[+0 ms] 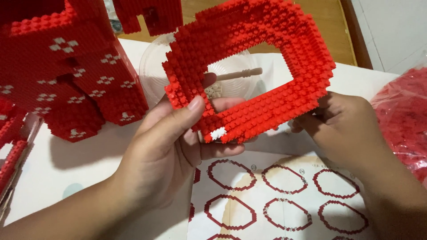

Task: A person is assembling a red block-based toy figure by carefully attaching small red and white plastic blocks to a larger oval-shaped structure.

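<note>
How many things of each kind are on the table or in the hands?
Red brick ring, held by left hand and right hand: 1
Large red brick model: 1
Clear bowl: 1
Wooden stick: 1
Instruction sheet: 1
Bag of red bricks: 1
Total: 6

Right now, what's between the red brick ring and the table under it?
In the head view, a clear plastic bowl lies behind the red brick ring; through the ring's opening show pale small pieces and a wooden stick.

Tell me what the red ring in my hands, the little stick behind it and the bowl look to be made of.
Red ring: glossy plastic micro-bricks, judging by the studs. Stick: pale turned wood, matte, probably. Bowl: clear thin plastic, see-through with shiny rim.
</note>
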